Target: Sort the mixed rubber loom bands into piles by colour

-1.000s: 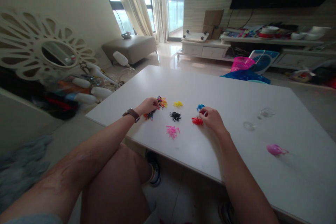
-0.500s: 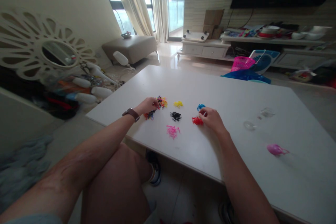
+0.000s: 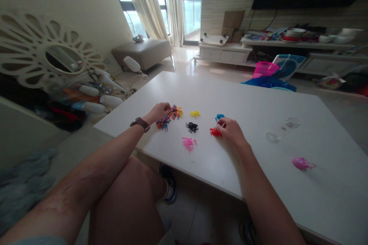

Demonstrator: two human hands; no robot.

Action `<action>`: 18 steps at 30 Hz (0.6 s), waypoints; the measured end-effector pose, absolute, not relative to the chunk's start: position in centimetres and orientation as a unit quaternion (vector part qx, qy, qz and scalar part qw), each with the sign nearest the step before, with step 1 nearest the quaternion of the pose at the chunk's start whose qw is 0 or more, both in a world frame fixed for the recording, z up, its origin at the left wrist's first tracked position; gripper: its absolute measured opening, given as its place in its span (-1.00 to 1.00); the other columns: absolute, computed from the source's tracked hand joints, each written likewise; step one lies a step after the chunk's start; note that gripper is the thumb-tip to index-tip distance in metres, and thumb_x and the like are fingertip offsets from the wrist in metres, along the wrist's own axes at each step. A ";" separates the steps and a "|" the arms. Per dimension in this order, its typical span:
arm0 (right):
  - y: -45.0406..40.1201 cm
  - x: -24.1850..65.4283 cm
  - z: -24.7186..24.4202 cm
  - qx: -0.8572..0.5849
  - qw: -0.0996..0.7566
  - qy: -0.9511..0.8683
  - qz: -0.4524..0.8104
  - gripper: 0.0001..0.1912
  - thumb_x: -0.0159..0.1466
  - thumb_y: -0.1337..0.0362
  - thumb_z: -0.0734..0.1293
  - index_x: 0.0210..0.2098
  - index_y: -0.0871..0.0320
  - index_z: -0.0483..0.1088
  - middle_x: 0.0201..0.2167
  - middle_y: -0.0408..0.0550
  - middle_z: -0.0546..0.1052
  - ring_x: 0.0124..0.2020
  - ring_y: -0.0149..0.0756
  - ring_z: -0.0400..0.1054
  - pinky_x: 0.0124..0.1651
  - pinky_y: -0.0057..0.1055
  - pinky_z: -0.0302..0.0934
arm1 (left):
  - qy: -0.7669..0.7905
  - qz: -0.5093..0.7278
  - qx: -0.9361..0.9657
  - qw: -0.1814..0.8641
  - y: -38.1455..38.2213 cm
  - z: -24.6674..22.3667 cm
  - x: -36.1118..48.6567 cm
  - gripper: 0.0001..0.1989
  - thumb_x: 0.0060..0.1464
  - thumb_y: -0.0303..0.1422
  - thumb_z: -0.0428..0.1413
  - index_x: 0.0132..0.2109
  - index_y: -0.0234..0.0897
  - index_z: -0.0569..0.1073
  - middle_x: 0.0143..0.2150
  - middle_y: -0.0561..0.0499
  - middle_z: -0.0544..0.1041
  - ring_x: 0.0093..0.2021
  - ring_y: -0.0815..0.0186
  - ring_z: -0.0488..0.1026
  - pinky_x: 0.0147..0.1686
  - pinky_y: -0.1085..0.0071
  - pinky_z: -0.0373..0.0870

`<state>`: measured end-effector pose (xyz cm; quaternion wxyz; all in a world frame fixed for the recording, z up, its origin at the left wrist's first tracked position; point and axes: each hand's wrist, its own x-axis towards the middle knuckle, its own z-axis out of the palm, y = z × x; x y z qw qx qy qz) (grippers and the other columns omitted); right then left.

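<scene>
My left hand (image 3: pixel 159 111) is closed, fingertips pinched at the edge of a mixed-colour pile (image 3: pixel 176 112) of small loops that look like rubber bands. What the pinch holds, if anything, is too small to see. More mixed loops (image 3: pixel 163 124) lie just below that hand. My right hand (image 3: pixel 230 129) has its thumb and fingers pressed together beside a red pile (image 3: pixel 215 132) and a blue pile (image 3: pixel 219 117); anything in its grip is hidden. Between the hands lie a yellow pile (image 3: pixel 194 113), a black pile (image 3: pixel 191 127) and a pink pile (image 3: pixel 189 144).
On the right of the white table (image 3: pixel 244 103) are a pink egg-shaped thing (image 3: pixel 300 163) and clear plastic pieces (image 3: pixel 292 122). A pink basket (image 3: pixel 265 69) stands beyond the far edge. To the left are a flower-shaped mirror frame (image 3: pixel 37 51) and white lamp-like pieces (image 3: pixel 110 101).
My left hand has moved slightly left and away from me, uncovering more of the mixed loops. My right hand stays almost still between the red and blue piles.
</scene>
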<state>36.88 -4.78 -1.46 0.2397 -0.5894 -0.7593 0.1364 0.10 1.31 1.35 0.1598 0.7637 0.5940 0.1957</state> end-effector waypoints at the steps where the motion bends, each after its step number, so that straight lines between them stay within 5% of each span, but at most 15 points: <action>1: -4.8 36.9 -1.5 -0.590 0.238 -0.759 0.136 -0.89 0.20 0.30 0.29 -0.42 0.11 0.46 -0.37 -0.11 0.57 -0.41 -0.36 0.37 -0.25 -0.43 0.17 | 0.595 0.196 0.763 0.162 1.3 1.3 0.1 -0.79 -0.03 -0.32 0.09 -0.30 -0.34 0.56 -0.41 -0.04 0.56 -0.41 0.31 0.40 -0.36 0.42 0.29; 18: -5.1 36.6 -1.5 -0.592 0.235 -0.758 0.140 -0.88 0.21 0.29 0.29 -0.42 0.10 0.47 -0.39 -0.09 0.56 -0.41 -0.34 0.39 -0.27 -0.43 0.17 | 0.596 0.136 0.759 0.225 0.8 0.9 -0.1 -0.82 -0.22 -0.29 0.17 -0.46 -0.31 0.57 -0.55 0.01 0.52 -0.50 0.33 0.36 -0.46 0.43 0.22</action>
